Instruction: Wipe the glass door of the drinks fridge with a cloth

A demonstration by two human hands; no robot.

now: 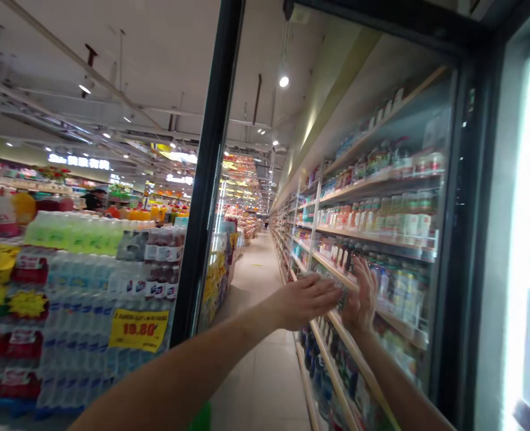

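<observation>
A glass cooler door with a black frame (209, 149) stands swung open before me, and shelves show through its pane. My left hand (307, 299) reaches out in front of the glass with its fingers stretched and nothing visible in it. Beside it, my right hand (360, 299) is raised with the fingers pointing up and the palm turned toward the left hand. It looks empty too. The two hands are close together but apart. Whether either one touches the pane, I cannot tell.
Bottled drinks fill long shelves (359, 230) on the right, behind the glass. A bright light strip (523, 227) runs up the cooler opening at far right. Stacked water bottles (74, 311) with a yellow price sign (138, 329) stand at left. A tiled aisle (256, 257) runs ahead.
</observation>
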